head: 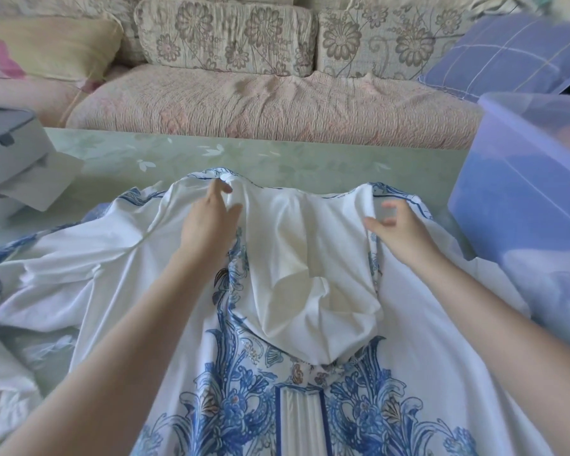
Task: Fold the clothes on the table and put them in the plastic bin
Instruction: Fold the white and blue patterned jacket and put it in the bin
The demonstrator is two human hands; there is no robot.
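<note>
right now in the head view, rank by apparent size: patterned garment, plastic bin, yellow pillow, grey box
1. garment
2. plastic bin, cut off by the frame
3. yellow pillow and grey box: too alike to rank

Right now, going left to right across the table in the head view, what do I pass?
White box → left hand → right hand → plastic bin. The garment spreads under both hands, so it has no single place.

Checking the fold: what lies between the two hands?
Head view: only wrinkled white inner fabric of the garment lies between the left hand and the right hand.
</note>
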